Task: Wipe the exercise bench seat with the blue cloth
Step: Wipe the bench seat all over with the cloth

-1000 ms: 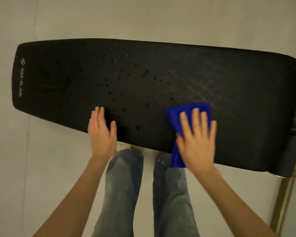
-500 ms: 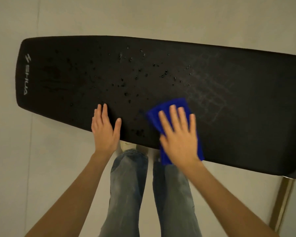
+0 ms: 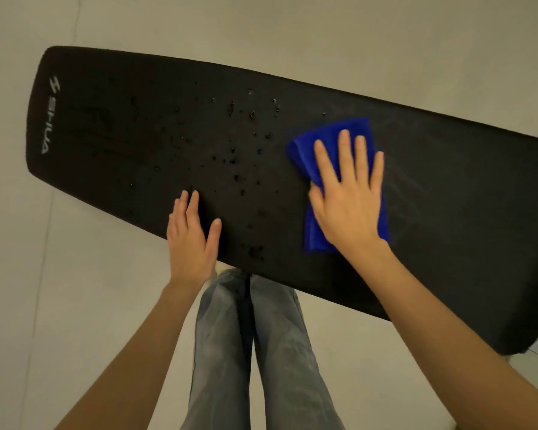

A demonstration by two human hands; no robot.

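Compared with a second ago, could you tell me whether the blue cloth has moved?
Yes. The blue cloth, under the right hand, has slid across the bench seat away from its near edge, which it overhung before, toward the far edge.

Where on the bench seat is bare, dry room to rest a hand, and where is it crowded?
Bare: the bench seat right of the blue cloth, to its end. Mostly bare: beside the logo. Crowded: droplets fill the middle, between the left hand and the right hand.
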